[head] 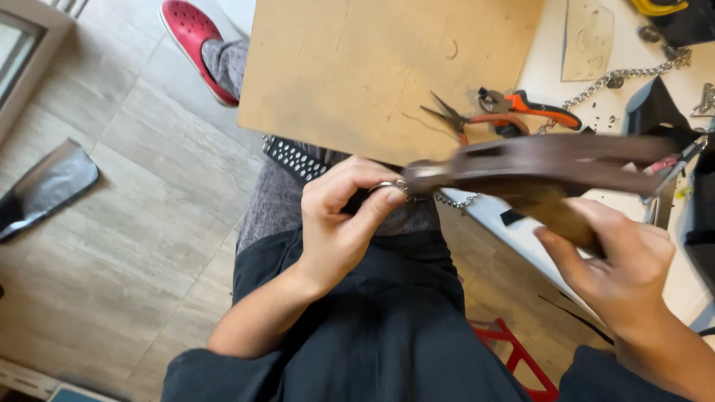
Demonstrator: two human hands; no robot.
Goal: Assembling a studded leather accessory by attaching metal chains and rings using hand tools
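Between both hands, brown leather strap (536, 165) lies crosswise.

White worktable (544, 74) carried a brown board (372, 67) overhanging its edge. Orange-handled pliers (514, 108) lay beside the board, a metal chain (618, 78) ran across the top, a paper pattern (587, 37) sat further back. Tiled floor (112, 246) held a grey scrap (48, 186).

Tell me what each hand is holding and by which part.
The left hand pinches the metal ring at the end of a brown leather strap; the right hand supports the strap's underside farther along.
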